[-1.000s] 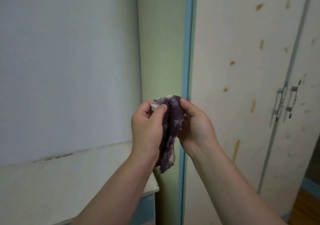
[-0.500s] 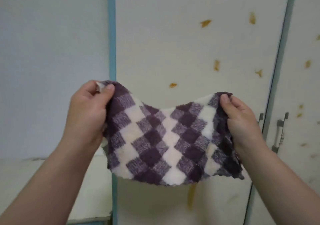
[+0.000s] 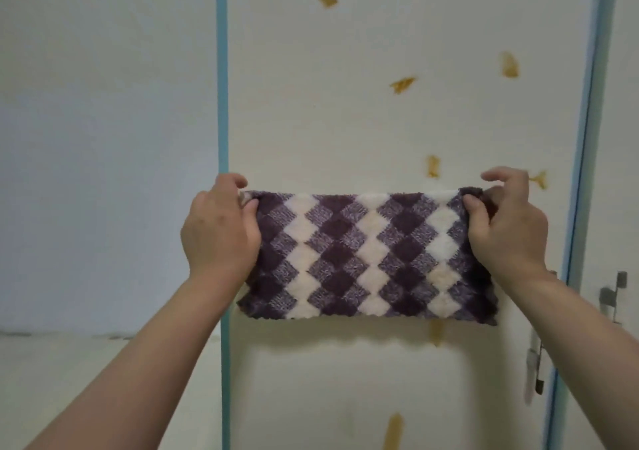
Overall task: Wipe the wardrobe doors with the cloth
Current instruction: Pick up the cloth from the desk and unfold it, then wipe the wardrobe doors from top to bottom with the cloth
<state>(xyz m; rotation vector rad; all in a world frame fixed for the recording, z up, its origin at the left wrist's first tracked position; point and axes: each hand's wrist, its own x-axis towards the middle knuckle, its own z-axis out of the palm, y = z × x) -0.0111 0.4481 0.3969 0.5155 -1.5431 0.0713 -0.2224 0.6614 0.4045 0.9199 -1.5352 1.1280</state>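
A purple and cream checked cloth (image 3: 366, 256) hangs stretched flat between my two hands, in front of a cream wardrobe door (image 3: 397, 121). My left hand (image 3: 219, 231) pinches its upper left corner and my right hand (image 3: 508, 228) pinches its upper right corner. The door carries several brownish-yellow stains, among them one stain (image 3: 402, 84) above the cloth and one smear (image 3: 393, 432) low down. The cloth hides part of the door.
Blue trim (image 3: 223, 103) edges the door on the left and blue trim (image 3: 584, 138) on the right. Metal handles (image 3: 612, 297) sit at the right edge. A pale wall (image 3: 103, 138) and a white ledge (image 3: 86, 363) lie to the left.
The cloth went from bunched between my hands to spread out, and is now pulled taut and level. The view shifted right toward the door and closer to it.
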